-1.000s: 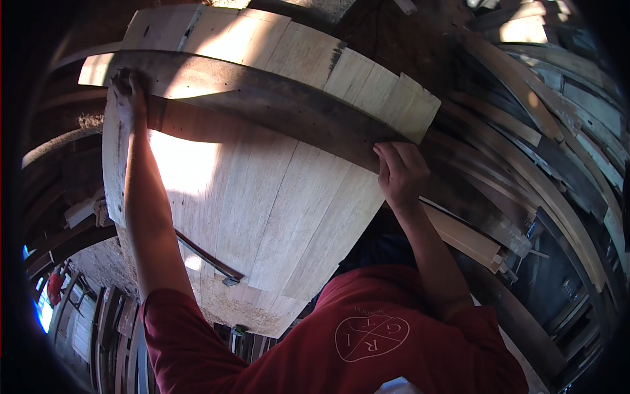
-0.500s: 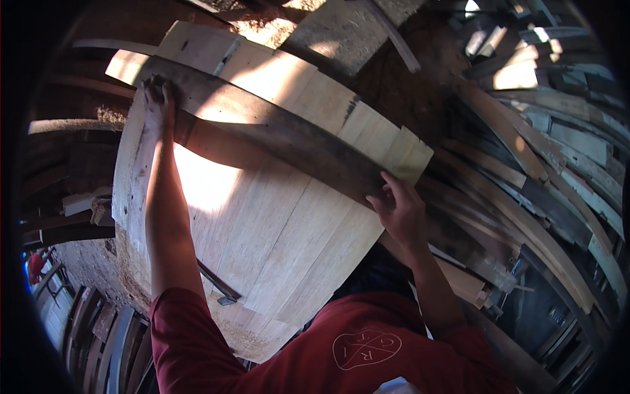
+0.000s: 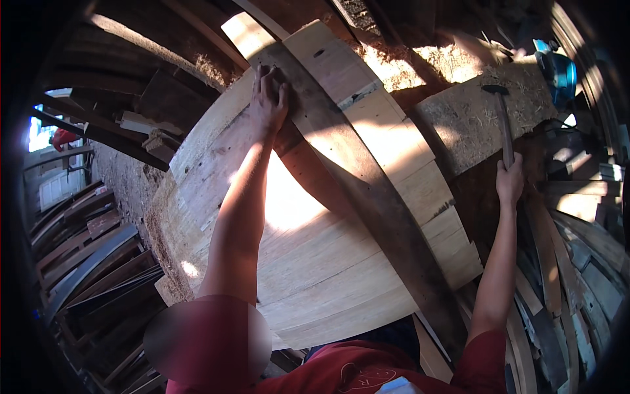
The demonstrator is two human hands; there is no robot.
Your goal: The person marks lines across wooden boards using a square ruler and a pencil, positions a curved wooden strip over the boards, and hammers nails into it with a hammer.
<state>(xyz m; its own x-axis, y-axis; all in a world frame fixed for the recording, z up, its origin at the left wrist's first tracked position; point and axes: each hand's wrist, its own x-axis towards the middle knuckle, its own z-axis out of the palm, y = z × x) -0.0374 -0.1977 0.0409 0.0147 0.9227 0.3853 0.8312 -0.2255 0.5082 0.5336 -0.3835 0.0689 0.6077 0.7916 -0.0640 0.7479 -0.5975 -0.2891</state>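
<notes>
A long dark plank (image 3: 371, 184) lies diagonally across a broad panel of pale boards (image 3: 335, 276) in front of me. My left hand (image 3: 268, 102) is at the plank's far end, its fingers curled against the edge. My right hand (image 3: 510, 180) is closed round the lower handle of a hammer (image 3: 504, 125), held off to the right of the panel. The hammer's dark head points away from me, over a sawdust-strewn board. Bright sunlight falls on the panel beside my left forearm.
The sawdust-strewn board (image 3: 459, 121) lies beyond the panel, with a teal power tool (image 3: 561, 75) at its far end. Loose timber strips (image 3: 584, 289) are heaped at the right. More curved wooden pieces (image 3: 98, 256) stand at the left, and dark beams cross behind.
My right hand has left the near part of the plank and taken hold of the hammer. My left hand stays at the plank's far end. The view has turned to the right.
</notes>
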